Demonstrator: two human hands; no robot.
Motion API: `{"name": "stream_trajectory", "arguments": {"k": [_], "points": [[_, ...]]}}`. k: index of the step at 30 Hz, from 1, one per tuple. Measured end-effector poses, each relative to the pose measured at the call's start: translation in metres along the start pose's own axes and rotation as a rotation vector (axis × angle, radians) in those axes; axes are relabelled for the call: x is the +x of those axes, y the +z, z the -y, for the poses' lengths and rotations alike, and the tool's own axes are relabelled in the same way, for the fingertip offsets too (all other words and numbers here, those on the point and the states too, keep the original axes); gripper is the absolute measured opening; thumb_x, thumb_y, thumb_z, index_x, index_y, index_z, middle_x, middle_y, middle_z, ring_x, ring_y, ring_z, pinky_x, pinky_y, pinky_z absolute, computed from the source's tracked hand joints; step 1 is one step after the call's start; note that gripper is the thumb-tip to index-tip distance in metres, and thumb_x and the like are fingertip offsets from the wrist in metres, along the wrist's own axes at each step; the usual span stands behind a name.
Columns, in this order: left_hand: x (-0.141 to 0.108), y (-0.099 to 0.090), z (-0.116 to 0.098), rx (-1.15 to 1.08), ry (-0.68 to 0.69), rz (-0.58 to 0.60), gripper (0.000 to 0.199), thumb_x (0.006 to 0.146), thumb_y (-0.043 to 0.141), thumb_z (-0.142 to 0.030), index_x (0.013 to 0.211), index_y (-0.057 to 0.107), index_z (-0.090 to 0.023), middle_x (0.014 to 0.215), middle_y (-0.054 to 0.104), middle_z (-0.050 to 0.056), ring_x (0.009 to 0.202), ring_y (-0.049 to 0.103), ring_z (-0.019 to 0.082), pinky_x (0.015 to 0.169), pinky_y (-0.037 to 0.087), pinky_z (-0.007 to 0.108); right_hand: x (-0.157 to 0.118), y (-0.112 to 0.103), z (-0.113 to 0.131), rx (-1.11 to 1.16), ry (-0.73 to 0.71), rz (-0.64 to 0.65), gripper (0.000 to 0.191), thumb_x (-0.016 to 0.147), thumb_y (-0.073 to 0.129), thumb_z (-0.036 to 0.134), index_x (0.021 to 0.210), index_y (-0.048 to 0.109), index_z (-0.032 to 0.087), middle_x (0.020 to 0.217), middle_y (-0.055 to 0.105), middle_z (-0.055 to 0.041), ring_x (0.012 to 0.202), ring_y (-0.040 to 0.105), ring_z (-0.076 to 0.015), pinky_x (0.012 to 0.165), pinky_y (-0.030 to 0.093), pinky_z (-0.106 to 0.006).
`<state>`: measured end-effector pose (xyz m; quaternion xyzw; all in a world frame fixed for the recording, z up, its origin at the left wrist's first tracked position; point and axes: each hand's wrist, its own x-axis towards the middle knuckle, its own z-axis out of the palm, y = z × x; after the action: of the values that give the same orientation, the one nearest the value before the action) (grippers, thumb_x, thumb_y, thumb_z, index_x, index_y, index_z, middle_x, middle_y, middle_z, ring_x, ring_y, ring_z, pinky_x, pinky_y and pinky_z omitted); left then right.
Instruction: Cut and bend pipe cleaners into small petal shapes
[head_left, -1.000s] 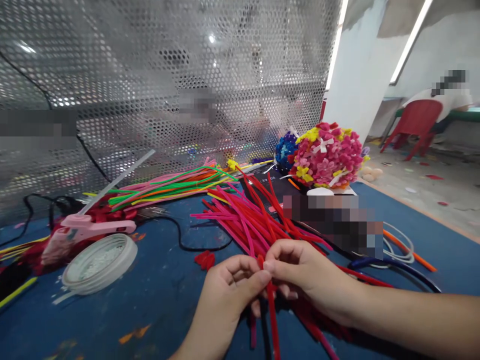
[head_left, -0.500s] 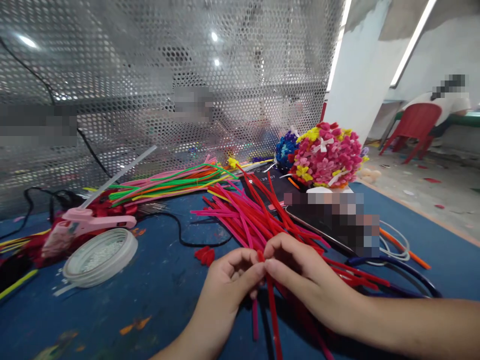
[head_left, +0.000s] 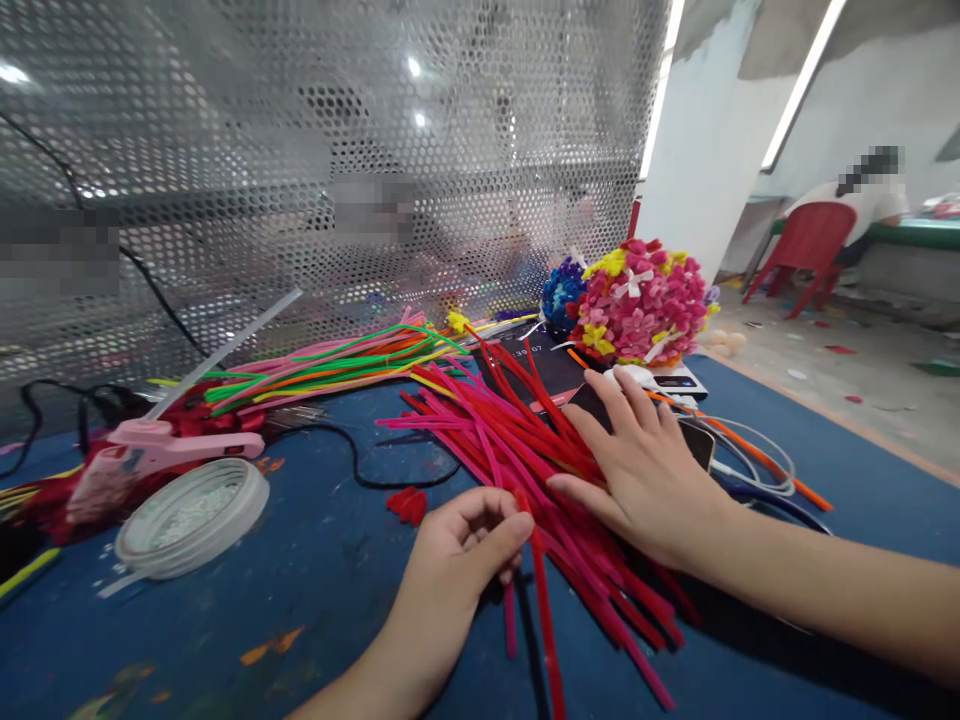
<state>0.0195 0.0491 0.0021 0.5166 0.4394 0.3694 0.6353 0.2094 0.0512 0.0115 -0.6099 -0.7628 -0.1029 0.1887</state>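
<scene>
My left hand (head_left: 472,550) pinches the top of a red pipe cleaner (head_left: 546,610), which hangs down toward the near edge of the view. To its right my right hand (head_left: 645,460) is spread, palm down, over the dark phone (head_left: 697,445) and the right side of a pile of red and pink pipe cleaners (head_left: 487,430). Nothing shows in its fingers. A small red folded piece (head_left: 407,506) lies on the blue table left of the pile.
At the left are a pink glue gun (head_left: 161,445) and a white tub of beads (head_left: 193,515). Green and pink pipe cleaners (head_left: 330,365) lie behind. A pink flower ball (head_left: 641,305) stands back right, cables (head_left: 765,465) nearer. A person sits beyond on a red chair (head_left: 806,245).
My right hand has let go at the red pipe cleaner, opened and moved up and right over the phone. My left hand keeps its pinch. The view has shifted slightly.
</scene>
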Motion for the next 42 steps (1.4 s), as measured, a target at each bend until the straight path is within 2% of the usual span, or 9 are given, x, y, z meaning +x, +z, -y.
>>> {"name": "stream_trajectory", "arguments": {"k": [2, 5, 9, 12, 15, 21, 28, 36, 42], "points": [[0.0, 0.0, 0.0, 0.004, 0.018, 0.007, 0.025, 0.069, 0.068, -0.036, 0.065, 0.053, -0.016, 0.052, 0.048, -0.006, 0.047, 0.041, 0.006, 0.047, 0.032, 0.018, 0.001, 0.0, -0.003, 0.036, 0.025, 0.047, 0.062, 0.083, 0.032, 0.062, 0.125, 0.046, 0.019, 0.139, 0.03, -0.0186, 0.128, 0.022, -0.0394, 0.092, 0.033, -0.06], [0.001, 0.001, 0.0, -0.025, 0.044, 0.01, 0.024, 0.069, 0.068, -0.034, 0.066, 0.053, -0.016, 0.052, 0.048, -0.006, 0.046, 0.04, 0.006, 0.047, 0.032, 0.018, -0.001, -0.008, 0.002, 0.185, -0.066, 0.004, 0.055, 0.085, 0.037, 0.056, 0.123, 0.046, 0.017, 0.136, 0.033, -0.0178, 0.127, 0.025, -0.0348, 0.097, 0.029, -0.056], [0.0, 0.002, 0.001, -0.097, 0.085, -0.008, 0.026, 0.068, 0.069, -0.035, 0.069, 0.052, -0.017, 0.052, 0.049, -0.006, 0.046, 0.041, 0.006, 0.046, 0.032, 0.017, -0.009, -0.021, 0.028, 0.689, -0.19, -0.002, 0.028, 0.089, 0.042, 0.038, 0.107, 0.05, 0.019, 0.115, 0.05, -0.0106, 0.107, 0.047, -0.0204, 0.092, 0.04, -0.037], [-0.002, 0.002, 0.002, -0.156, 0.12, -0.006, 0.027, 0.068, 0.07, -0.036, 0.07, 0.052, -0.016, 0.054, 0.048, -0.006, 0.046, 0.04, 0.004, 0.045, 0.031, 0.016, -0.01, -0.017, 0.049, 1.153, 0.025, 0.125, 0.018, 0.089, 0.042, 0.036, 0.094, 0.049, 0.02, 0.082, 0.056, -0.0015, 0.071, 0.054, -0.0113, 0.064, 0.046, -0.024], [-0.005, 0.003, 0.002, -0.211, 0.097, 0.003, 0.026, 0.07, 0.068, -0.036, 0.072, 0.053, -0.015, 0.057, 0.052, -0.004, 0.047, 0.041, 0.004, 0.044, 0.03, 0.015, -0.003, -0.003, 0.059, 1.531, 0.208, 0.226, 0.022, 0.087, 0.045, 0.041, 0.081, 0.047, 0.019, 0.058, 0.047, 0.0059, 0.046, 0.044, -0.0063, 0.043, 0.037, -0.018], [-0.005, 0.005, -0.005, -0.3, 0.046, 0.0, 0.022, 0.073, 0.066, -0.032, 0.071, 0.055, -0.013, 0.06, 0.058, -0.001, 0.05, 0.048, 0.006, 0.046, 0.032, 0.016, 0.007, 0.017, 0.051, 1.893, 0.219, 0.373, 0.024, 0.077, 0.063, 0.036, 0.075, 0.05, 0.016, 0.057, 0.052, 0.0056, 0.046, 0.05, -0.0053, 0.047, 0.04, -0.017], [-0.002, 0.004, -0.004, -0.327, 0.07, 0.01, 0.019, 0.07, 0.069, -0.028, 0.067, 0.06, -0.012, 0.056, 0.057, -0.001, 0.05, 0.046, 0.005, 0.048, 0.034, 0.016, 0.01, 0.018, 0.043, 1.959, 0.3, 0.499, 0.024, 0.072, 0.067, 0.032, 0.073, 0.053, 0.013, 0.061, 0.053, 0.0049, 0.047, 0.05, -0.0037, 0.049, 0.04, -0.017], [0.0, 0.004, 0.0, -0.307, 0.052, -0.046, 0.02, 0.065, 0.073, -0.026, 0.064, 0.059, -0.012, 0.053, 0.05, -0.005, 0.046, 0.04, 0.003, 0.046, 0.033, 0.015, 0.004, 0.016, 0.04, 1.523, 0.108, 0.382, 0.011, 0.083, 0.05, 0.022, 0.074, 0.048, 0.016, 0.062, 0.049, 0.0053, 0.053, 0.045, -0.0054, 0.05, 0.036, -0.018], [0.0, 0.002, -0.002, -0.282, 0.048, -0.018, 0.02, 0.066, 0.072, -0.027, 0.062, 0.058, -0.013, 0.053, 0.052, -0.003, 0.047, 0.042, 0.004, 0.046, 0.033, 0.015, 0.003, 0.014, 0.04, 1.601, 0.095, 0.37, 0.013, 0.085, 0.049, 0.026, 0.076, 0.049, 0.016, 0.062, 0.048, 0.0055, 0.052, 0.046, -0.0052, 0.05, 0.036, -0.018]]}}
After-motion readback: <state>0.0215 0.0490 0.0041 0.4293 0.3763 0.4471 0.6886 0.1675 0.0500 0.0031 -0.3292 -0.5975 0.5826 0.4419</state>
